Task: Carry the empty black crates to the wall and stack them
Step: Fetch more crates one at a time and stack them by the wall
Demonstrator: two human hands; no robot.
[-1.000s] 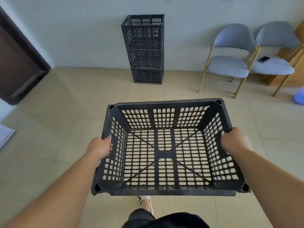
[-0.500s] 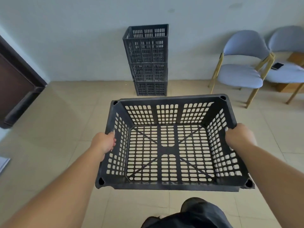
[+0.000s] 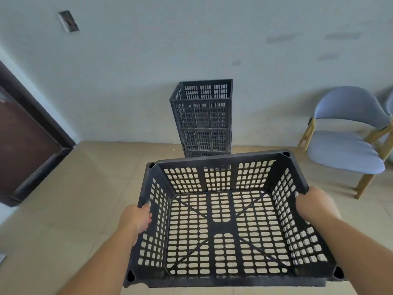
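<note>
Pale blue-grey wall [image 3: 127,81] meets a beige tiled floor [image 3: 74,199] in a plain room, seen from the head of a person looking down along both bare forearms. Between the arms, held level above the floor, is an empty black crate [image 3: 221,226] with slotted sides and a slotted bottom crossed by two diagonal ribs; floor tiles show through the holes. The left hand [image 3: 135,219] grips the crate's left rim, fingers curled over the edge. The right hand [image 3: 314,204] grips the right rim in the same way. Straight ahead, against the wall, stands a stack of black crates [image 3: 204,116], at least three high, with its base hidden behind the far rim of the carried crate. The carried crate is well apart from the stack. To the right sits a blue-grey padded chair [image 3: 344,150] with light wooden legs. A dark brown door [image 3: 21,145] fills the left edge. High on the wall at upper left is a small rectangular plate [image 3: 68,21].
</note>
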